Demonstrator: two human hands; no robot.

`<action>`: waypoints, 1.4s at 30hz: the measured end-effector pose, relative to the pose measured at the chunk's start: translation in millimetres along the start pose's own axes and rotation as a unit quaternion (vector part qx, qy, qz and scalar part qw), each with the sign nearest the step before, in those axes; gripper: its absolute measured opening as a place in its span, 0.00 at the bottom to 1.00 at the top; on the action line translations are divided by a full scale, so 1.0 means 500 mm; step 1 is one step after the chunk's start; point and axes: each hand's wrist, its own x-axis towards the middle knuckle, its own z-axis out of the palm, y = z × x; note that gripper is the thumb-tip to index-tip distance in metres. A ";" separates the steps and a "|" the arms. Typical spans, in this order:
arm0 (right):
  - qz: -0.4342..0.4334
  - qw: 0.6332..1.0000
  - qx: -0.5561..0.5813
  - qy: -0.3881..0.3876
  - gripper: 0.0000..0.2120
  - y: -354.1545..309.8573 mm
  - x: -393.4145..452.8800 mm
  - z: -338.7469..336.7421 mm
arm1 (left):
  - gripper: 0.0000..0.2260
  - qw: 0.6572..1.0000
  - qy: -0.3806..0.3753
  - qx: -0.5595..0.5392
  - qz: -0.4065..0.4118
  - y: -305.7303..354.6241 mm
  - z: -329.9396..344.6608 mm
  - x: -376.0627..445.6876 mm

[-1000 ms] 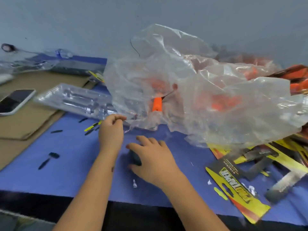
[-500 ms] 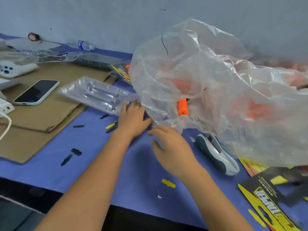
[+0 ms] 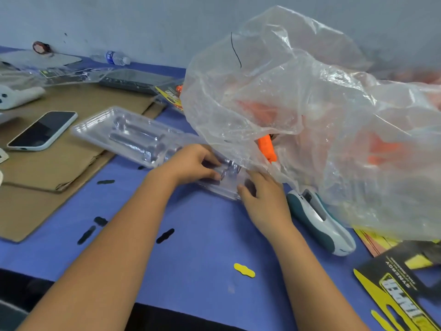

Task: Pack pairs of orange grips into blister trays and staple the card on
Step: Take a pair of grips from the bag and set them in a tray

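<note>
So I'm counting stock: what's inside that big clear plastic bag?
Inside the plastic bag are orange grips, one showing clearly at its opening. Others are only orange blurs through the film, so their number can't be told.

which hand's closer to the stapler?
Right. The right hand is just left of the stapler; the left hand is farther left, gripping the clear blister tray.

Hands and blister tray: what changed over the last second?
Both hands moved forward from the stapler area. The left hand and right hand now grip a clear blister tray at the bag's edge. The stapler lies released on the table. The plastic bag, the phone and the tray stack stayed put.
</note>
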 end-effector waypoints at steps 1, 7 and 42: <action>0.003 0.999 0.028 0.017 0.12 0.001 -0.002 0.000 | 0.16 0.999 -0.005 -0.044 -0.016 0.000 0.001 0.000; 0.005 0.955 0.274 0.109 0.21 -0.014 -0.013 -0.021 | 0.08 0.997 0.026 -0.067 0.022 0.023 -0.013 -0.008; 0.209 0.927 0.308 -0.048 0.09 -0.024 -0.085 -0.147 | 0.10 0.876 0.470 0.084 0.074 0.078 -0.002 -0.186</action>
